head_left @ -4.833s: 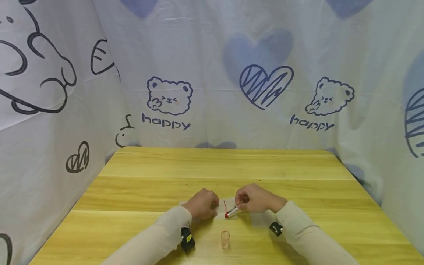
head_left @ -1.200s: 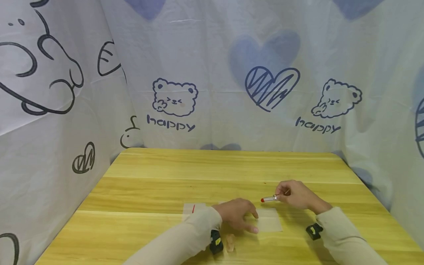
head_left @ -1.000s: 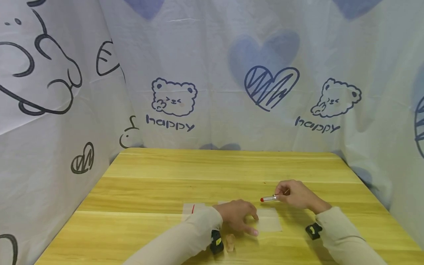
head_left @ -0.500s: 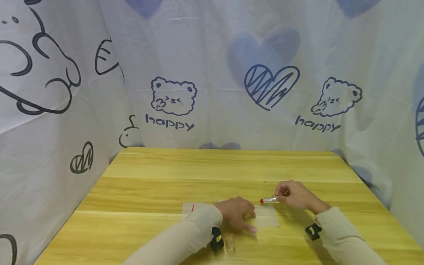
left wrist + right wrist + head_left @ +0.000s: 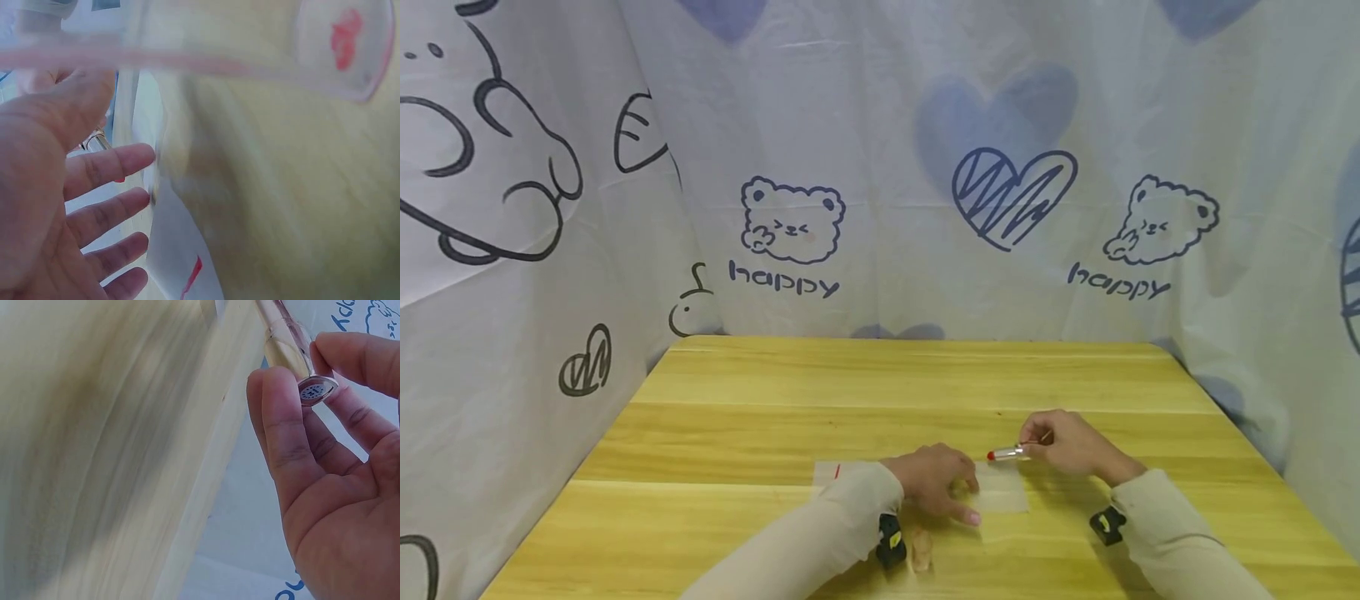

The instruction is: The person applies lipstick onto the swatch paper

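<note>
My right hand (image 5: pixel 1067 442) pinches a lipstick (image 5: pixel 1009 452) between thumb and fingertips. Its red tip points left, close over the far edge of a plain pale sheet (image 5: pixel 1003 492). In the right wrist view the lipstick's base (image 5: pixel 317 392), with a round label, faces the camera. The left hand (image 5: pixel 934 483) has its fingers spread and loosely bent, fingertips at the left part of that sheet. Left of this hand lies another pale sheet (image 5: pixel 823 473) with a red stroke, partly hidden by the sleeve. A clear cap (image 5: pixel 922 550) stands in front of the left hand.
The wooden table (image 5: pixel 775 375) has its far edge against a printed white curtain (image 5: pixel 880 167). Large in the left wrist view, the clear cap (image 5: pixel 381 56) shows a red smear inside its end. Black wrist cameras hang below both cuffs.
Since the oldest frame both hands have moved right; the red-stroked sheet now lies left of them. Over the last second the plain sheet has slid slightly left and away, the lipstick staying gripped.
</note>
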A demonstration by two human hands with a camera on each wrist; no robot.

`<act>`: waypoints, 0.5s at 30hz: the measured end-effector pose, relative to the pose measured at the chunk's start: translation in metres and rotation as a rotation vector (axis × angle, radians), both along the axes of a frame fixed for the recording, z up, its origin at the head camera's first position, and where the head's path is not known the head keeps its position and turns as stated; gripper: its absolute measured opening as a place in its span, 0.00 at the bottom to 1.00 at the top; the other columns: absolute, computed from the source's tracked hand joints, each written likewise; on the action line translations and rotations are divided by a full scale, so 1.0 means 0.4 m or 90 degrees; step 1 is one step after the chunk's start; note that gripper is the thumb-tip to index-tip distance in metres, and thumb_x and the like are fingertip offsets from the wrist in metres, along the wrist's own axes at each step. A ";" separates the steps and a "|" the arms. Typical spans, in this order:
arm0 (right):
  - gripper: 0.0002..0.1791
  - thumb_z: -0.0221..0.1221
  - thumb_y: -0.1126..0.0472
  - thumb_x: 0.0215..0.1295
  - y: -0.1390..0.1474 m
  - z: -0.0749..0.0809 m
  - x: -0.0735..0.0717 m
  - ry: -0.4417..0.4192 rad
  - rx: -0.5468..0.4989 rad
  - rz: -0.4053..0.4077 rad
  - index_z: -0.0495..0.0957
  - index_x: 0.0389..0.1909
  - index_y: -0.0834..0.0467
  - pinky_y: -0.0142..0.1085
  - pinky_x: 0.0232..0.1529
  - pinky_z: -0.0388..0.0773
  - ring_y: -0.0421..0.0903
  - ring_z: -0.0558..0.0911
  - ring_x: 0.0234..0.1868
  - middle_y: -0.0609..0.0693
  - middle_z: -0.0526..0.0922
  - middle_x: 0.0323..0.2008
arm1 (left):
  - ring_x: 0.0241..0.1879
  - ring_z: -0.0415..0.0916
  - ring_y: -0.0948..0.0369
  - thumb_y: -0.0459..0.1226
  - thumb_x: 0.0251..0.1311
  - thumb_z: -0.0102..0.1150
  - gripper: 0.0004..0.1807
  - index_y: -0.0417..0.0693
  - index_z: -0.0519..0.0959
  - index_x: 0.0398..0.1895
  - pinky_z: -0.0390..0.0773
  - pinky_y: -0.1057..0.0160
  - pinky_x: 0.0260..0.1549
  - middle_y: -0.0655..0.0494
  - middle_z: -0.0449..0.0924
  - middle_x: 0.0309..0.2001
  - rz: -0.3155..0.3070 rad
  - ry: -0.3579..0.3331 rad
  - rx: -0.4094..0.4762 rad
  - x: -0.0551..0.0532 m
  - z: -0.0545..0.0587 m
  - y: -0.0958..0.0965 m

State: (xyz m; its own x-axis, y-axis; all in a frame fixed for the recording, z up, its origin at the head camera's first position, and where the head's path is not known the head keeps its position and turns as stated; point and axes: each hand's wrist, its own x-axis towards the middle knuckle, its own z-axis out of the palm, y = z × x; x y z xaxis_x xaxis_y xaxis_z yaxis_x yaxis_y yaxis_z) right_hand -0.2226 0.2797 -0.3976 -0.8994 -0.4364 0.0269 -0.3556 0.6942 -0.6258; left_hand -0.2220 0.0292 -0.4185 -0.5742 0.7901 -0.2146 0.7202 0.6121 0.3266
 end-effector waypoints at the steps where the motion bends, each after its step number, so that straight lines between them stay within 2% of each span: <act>1: 0.03 0.63 0.65 0.63 0.000 0.000 -0.001 -0.001 0.001 0.000 0.79 0.31 0.56 0.35 0.26 0.74 0.43 0.77 0.27 0.45 0.78 0.26 | 0.64 0.66 0.57 0.61 0.56 0.61 0.27 0.57 0.82 0.52 0.66 0.59 0.62 0.59 0.72 0.62 0.001 0.001 -0.002 0.000 0.000 0.000; 9: 0.04 0.63 0.66 0.62 0.000 -0.007 -0.009 0.030 0.003 0.001 0.79 0.29 0.55 0.34 0.26 0.74 0.41 0.76 0.27 0.44 0.78 0.26 | 0.64 0.65 0.57 0.61 0.55 0.62 0.27 0.58 0.82 0.52 0.65 0.58 0.63 0.58 0.71 0.64 0.040 0.006 -0.001 -0.008 0.007 0.000; 15: 0.04 0.64 0.65 0.62 -0.007 -0.023 -0.003 0.026 0.000 0.001 0.79 0.29 0.55 0.34 0.29 0.75 0.41 0.77 0.28 0.43 0.78 0.27 | 0.65 0.65 0.56 0.59 0.55 0.64 0.25 0.58 0.82 0.51 0.64 0.57 0.63 0.58 0.72 0.63 0.036 -0.001 0.002 -0.003 0.004 -0.004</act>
State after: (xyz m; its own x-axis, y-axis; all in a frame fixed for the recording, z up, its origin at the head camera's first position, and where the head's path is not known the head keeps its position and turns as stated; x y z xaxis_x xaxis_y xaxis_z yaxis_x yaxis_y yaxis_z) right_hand -0.2238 0.2771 -0.4067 -0.8966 -0.4381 0.0642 -0.3825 0.6933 -0.6108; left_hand -0.2234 0.0277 -0.4170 -0.6178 0.7568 -0.2135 0.6837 0.6511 0.3296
